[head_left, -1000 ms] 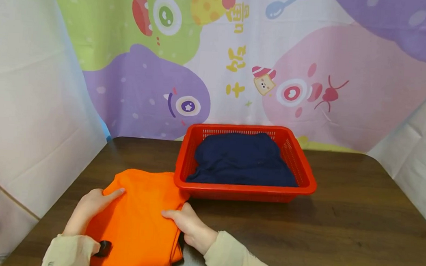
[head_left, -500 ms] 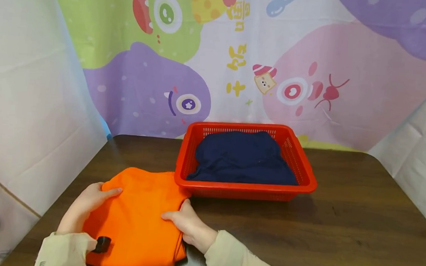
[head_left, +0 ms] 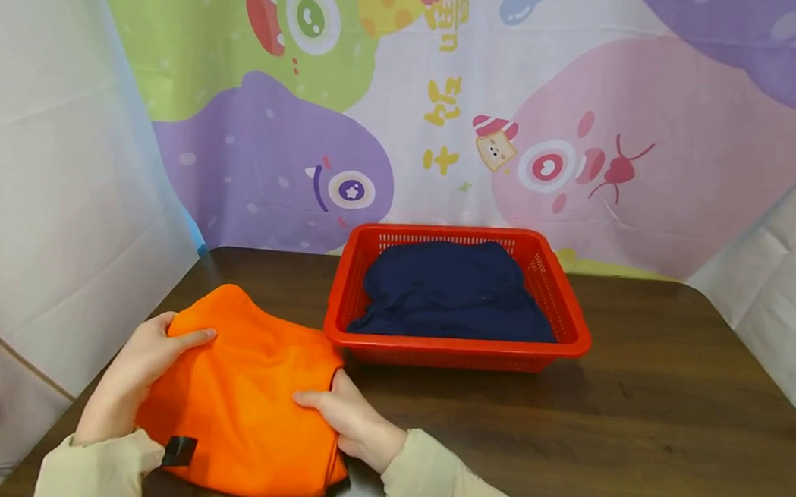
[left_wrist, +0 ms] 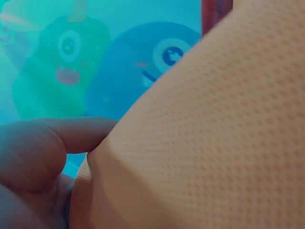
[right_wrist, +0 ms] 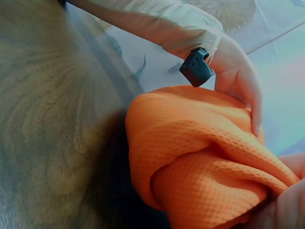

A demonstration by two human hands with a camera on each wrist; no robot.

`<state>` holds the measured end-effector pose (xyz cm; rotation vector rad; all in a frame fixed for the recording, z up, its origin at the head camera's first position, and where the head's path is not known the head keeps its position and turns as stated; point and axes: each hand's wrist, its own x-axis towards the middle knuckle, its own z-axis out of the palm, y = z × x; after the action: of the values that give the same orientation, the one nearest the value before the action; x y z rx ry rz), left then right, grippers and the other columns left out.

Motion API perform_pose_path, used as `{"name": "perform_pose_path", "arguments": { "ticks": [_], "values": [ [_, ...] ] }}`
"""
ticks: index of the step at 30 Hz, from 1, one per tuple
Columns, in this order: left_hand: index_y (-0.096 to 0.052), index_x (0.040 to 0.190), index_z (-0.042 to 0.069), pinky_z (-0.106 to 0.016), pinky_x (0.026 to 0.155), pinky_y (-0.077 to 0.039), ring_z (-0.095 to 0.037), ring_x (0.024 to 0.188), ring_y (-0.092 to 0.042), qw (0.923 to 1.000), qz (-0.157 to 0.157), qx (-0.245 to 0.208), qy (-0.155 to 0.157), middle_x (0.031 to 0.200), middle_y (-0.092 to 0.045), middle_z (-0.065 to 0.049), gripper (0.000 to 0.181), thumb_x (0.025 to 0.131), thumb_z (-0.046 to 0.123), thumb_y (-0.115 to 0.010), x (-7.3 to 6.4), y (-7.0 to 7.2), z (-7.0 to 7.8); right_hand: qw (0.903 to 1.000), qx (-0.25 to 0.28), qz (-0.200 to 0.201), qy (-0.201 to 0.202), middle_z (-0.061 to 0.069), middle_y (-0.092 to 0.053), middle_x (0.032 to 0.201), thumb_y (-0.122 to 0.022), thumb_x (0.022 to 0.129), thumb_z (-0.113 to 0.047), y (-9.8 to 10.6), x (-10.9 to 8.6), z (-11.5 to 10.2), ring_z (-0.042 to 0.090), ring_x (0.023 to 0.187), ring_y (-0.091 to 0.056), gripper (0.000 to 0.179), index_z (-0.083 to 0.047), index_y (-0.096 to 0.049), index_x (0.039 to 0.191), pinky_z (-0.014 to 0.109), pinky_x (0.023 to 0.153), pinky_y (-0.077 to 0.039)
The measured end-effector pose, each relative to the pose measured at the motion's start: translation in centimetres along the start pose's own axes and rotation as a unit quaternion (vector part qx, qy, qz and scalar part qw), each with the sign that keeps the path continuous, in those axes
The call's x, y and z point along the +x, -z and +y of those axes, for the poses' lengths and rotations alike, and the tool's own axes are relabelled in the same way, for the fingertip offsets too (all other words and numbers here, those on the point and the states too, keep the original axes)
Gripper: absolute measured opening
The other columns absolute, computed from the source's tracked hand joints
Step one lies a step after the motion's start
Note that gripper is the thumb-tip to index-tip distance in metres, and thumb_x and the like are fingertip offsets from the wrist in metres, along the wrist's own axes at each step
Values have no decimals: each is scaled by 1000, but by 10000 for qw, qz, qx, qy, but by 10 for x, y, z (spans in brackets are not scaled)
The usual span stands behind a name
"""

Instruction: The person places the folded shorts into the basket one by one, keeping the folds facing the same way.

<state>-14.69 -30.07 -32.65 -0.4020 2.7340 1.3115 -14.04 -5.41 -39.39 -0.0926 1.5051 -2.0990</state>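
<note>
A folded orange cloth garment (head_left: 252, 399) with a fine dimpled weave is held between both hands at the left front of the table. My left hand (head_left: 148, 355) grips its left edge, thumb on top and the other fingers hidden behind. On the opposite edge my right hand (head_left: 353, 417) pinches the layers, thumb laid over the top and fingers underneath. In the right wrist view the orange garment (right_wrist: 190, 157) shows thick bunched folds and a shadow beneath it. The left wrist view has the cloth (left_wrist: 214, 133) up close, pinched at its edge by the left thumb.
Behind the hands a red plastic basket (head_left: 460, 346) holds a folded navy cloth (head_left: 457, 294). Its front left corner borders the orange garment. The brown wooden table (head_left: 619, 437) extends to the right. A cartoon-printed curtain (head_left: 435, 197) hangs along the back edge.
The left hand has moved left and up, lifting the garment's left side so its far left corner rises and the cloth tilts. The right hand has barely shifted and keeps its hold.
</note>
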Motion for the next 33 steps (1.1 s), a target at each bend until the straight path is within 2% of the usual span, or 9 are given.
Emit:
{"name": "perform_pose_path", "arguments": {
  "ticks": [6,12,17,20,24,28,33],
  "values": [
    [-44,107,0,-31,61,-47,-17,70,-53,9998,205,22,-79,87,-51,-5,53,84,45,-59,-15,9,15,9998,13,-200,-20,7,-61,107,-63,79,-3,-3,-4,-7,16,87,-60,47,-5,-42,122,33,81,-50],
    [-46,106,2,-30,58,-47,-15,66,-54,9984,512,16,-241,83,-51,0,50,84,45,-59,-33,18,28,9966,193,-776,177,5,-62,106,-62,82,-6,-5,-9,-19,15,87,-61,42,-8,-47,120,33,82,-50],
    [-47,96,6,-30,55,-46,-16,62,-54,9958,828,15,-387,76,-51,4,45,82,46,-61,-49,24,34,9937,188,-1068,271,4,-62,105,-62,83,-8,-8,-20,-28,15,88,-61,39,-9,-48,119,32,81,-50],
    [-46,94,11,-31,56,-47,-16,63,-55,9957,853,-172,-319,76,-52,7,42,81,49,-62,-60,26,37,9920,137,-1217,311,4,-61,106,-62,83,-9,-10,-26,-33,16,89,-61,39,-11,-48,120,32,81,-50],
    [-47,91,19,-31,55,-47,-17,62,-57,9936,977,-493,-291,74,-52,10,35,80,48,-63,-73,27,42,9888,-84,-1377,561,4,-59,110,-61,85,-10,-10,-32,-41,16,92,-59,41,-13,-44,123,32,84,-48],
    [-49,87,22,-28,53,-46,-16,58,-57,9886,1220,-742,-478,69,-53,12,26,81,41,-65,-82,25,48,9870,-451,-1331,779,4,-56,113,-62,86,-13,-9,-38,-50,15,94,-58,44,-14,-41,125,31,85,-47],
    [-48,86,19,-27,50,-46,-16,55,-56,9816,1381,-1094,-732,66,-54,11,23,82,33,-67,-86,22,52,9859,-697,-1258,852,4,-56,112,-61,86,-14,-5,-43,-60,16,93,-58,44,-13,-40,125,31,85,-47]
  ]
}}
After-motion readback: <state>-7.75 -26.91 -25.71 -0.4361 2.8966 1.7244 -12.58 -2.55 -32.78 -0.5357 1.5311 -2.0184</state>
